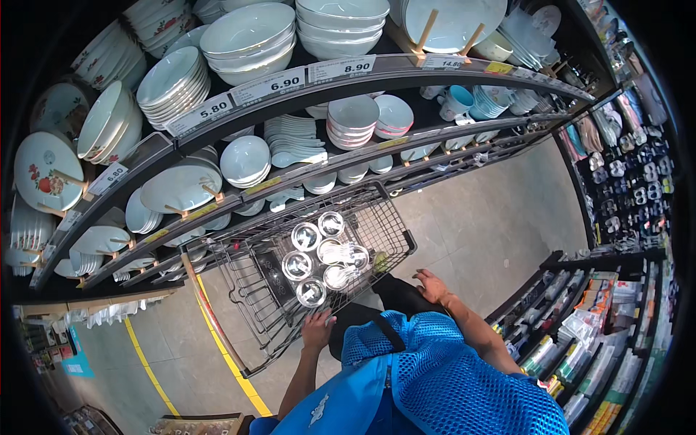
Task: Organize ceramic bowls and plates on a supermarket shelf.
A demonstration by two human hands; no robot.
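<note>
A wire shopping cart (405,217) stands in front of me, alongside the shelves. Several shiny round containers (297,265), apparently bowls, lie in its basket; glare hides their exact material. Slender, bright objects (348,255) lie over the ones on the right. My left hand (318,329) is at the cart's near side, fingers by the wire rim; whether they grip it is unclear. Away from the cart, my right hand (433,288) hangs above the floor with nothing in it, fingers loosely apart. The cart's handlebar (204,304) is to the left, with neither hand on it.
Shelves (234,100) with price tags hold stacked white bowls (247,41), floral plates (48,171), spoons (293,138) and a blue mug (459,98). Packaged goods fill a rack (576,331) at right. Small items hang on a wall (625,179). Yellow lines (231,353) mark the floor.
</note>
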